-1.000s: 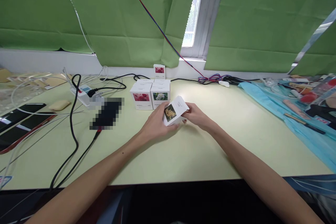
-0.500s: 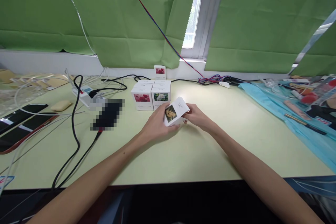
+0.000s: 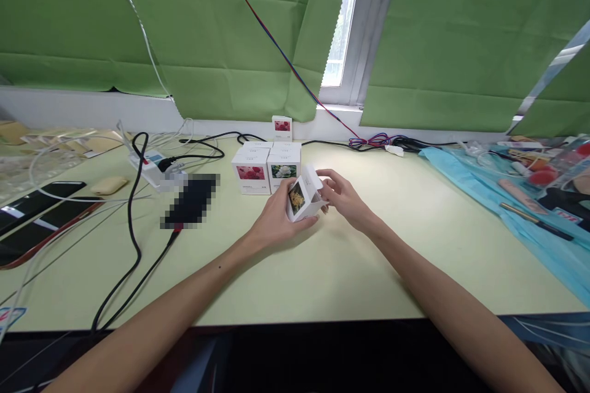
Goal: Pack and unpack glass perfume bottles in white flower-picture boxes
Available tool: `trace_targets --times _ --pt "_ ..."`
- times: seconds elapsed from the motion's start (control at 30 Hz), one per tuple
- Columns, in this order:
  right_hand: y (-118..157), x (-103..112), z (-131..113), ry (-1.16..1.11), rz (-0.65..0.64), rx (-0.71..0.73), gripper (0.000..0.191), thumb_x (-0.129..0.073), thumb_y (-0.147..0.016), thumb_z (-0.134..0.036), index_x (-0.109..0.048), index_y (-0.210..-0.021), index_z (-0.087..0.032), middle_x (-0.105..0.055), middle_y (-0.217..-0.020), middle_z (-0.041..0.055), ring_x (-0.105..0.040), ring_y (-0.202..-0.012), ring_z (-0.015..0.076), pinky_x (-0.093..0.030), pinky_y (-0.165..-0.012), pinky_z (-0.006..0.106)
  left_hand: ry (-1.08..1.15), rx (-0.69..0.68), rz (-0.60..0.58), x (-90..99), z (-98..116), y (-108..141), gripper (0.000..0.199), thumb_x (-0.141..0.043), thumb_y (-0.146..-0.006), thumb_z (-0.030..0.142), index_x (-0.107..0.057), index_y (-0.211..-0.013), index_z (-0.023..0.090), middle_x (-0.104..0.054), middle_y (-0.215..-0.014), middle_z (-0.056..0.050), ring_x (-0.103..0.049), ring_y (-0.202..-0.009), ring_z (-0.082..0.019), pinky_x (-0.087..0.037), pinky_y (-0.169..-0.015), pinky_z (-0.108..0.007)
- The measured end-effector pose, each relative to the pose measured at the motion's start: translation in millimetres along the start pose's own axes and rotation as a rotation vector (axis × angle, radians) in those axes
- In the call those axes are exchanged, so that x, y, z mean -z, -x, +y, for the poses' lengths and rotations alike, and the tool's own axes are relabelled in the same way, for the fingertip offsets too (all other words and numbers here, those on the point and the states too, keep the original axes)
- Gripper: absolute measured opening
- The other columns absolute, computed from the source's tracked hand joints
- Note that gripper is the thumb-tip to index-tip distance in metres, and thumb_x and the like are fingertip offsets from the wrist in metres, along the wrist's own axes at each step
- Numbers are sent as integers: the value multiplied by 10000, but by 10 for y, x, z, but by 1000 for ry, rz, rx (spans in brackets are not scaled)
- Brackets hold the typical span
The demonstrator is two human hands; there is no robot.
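Handling of a carton lid, as I follow it from a distance: the yellow-flower carton (image 3: 297,199) is tilted over the middle of the table (image 3: 391,276), nearer the far edge than the near one; whether its lower corner touches the surface I cannot tell. The left hand (image 3: 278,214) grasps the carton from the left, its fingers and thumb wrapped around the walls. The right hand (image 3: 343,198) has its fingers bent at the raised lid flap (image 3: 313,177), over the shadowed opening; whether they pinch the flap or merely press it, I cannot tell. Toward the far edge, just behind the left hand, the red-flower carton (image 3: 252,175) and the white-flower carton (image 3: 284,173) stand upright side by side, with further white cartons behind them; a smaller red-flower packet (image 3: 282,128) stands upright at the far edge. A blue plastic sheet (image 3: 465,181) covers the right end of the surface. I judge the step in hand to be work on the lid, though opening and closing look alike to me here. The next move, in my judgement, calls for a firm left grasp without crushing the walls, and for right fingertips guiding the flap along its fold.
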State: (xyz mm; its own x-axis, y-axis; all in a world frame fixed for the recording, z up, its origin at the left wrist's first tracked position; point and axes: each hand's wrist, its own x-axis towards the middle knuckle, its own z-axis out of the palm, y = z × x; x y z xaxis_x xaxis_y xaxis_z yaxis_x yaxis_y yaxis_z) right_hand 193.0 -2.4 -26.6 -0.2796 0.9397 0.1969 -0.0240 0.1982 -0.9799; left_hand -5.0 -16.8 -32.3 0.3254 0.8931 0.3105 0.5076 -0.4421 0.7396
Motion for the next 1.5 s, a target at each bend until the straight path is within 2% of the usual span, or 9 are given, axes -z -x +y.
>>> trace_targets --times 0.13,0.23,0.3,0.43,0.6,0.7,0.93,1.13,1.5 --pt "34 6 -47 -21 -57 30 672 -762 -807 -574 -482 -1358 -314 -517 -1129 33 -580 -711 110 -526 -647 305 138 -18 -19 11 -5 6 705 -809 -760 437 -390 -1301 267 -616 -1214 -84 -634 -1120 -298 -527 -900 -447" --pt "63 -7 -88 -57 -138 39 858 -875 -703 -484 -417 -1417 -352 -431 -1341 74 -643 -939 176 -571 -760 330 231 -42 -65 21 -6 10 699 -811 -770 402 -380 -1304 272 -607 -1259 -100 -622 -1179 -312 -519 -946 -481" --pt "73 -24 -99 -92 -196 43 936 -907 -661 -438 -388 -1436 -368 -396 -1399 80 -640 -1060 224 -587 -815 354 283 -44 -94 25 -3 16 715 -810 -776 398 -365 -1320 270 -606 -1279 -114 -624 -1192 -323 -520 -955 -503" --pt "73 -57 -95 -68 -227 58 1001 -919 -634 -427 -345 -1453 -385 -386 -1431 82 -628 -1087 243 -609 -820 383 341 -35 -149 39 17 34 754 -793 -804 423 -324 -1374 266 -593 -1333 -136 -623 -1216 -327 -522 -980 -523" --pt "84 -82 -115 2 -164 91 901 -881 -668 -496 -384 -1407 -358 -405 -1441 87 -631 -1058 226 -613 -817 375 323 -41 -176 60 50 38 763 -782 -814 412 -309 -1400 287 -610 -1336 -109 -623 -1235 -313 -515 -1011 -514" --pt "103 -94 -122 39 -121 117 801 -863 -702 -469 -423 -1357 -332 -454 -1410 82 -649 -1009 207 -605 -824 370 329 -54 -174 69 58 32 755 -781 -810 386 -327 -1406 292 -604 -1362 -103 -617 -1250 -309 -500 -1036 -507" --pt "130 -136 -110 127 -46 208 659 -844 -750 -429 -475 -1274 -278 -604 -1194 57 -659 -899 186 -588 -802 374 399 -65 -218 80 52 14 737 -774 -809 329 -381 -1432 309 -583 -1390 -83 -579 -1309 -299 -492 -1059 -463" --pt "144 -169 -109 228 15 237 639 -808 -768 -506 -478 -1260 -264 -573 -1301 94 -666 -878 182 -592 -785 390 441 -47 -231 76 44 1 742 -778 -803 381 -434 -1454 286 -601 -1406 -105 -573 -1319 -340 -485 -1080 -504" --pt "131 -180 -55 335 62 371 514 -770 -816 -479 -515 -1206 -262 -526 -1274 85 -618 -806 154 -583 -702 360 508 -19 -248 104 85 0 637 -743 -840 450 -534 -1412 260 -659 -1328 -118 -620 -1242 -361 -507 -1026 -513"
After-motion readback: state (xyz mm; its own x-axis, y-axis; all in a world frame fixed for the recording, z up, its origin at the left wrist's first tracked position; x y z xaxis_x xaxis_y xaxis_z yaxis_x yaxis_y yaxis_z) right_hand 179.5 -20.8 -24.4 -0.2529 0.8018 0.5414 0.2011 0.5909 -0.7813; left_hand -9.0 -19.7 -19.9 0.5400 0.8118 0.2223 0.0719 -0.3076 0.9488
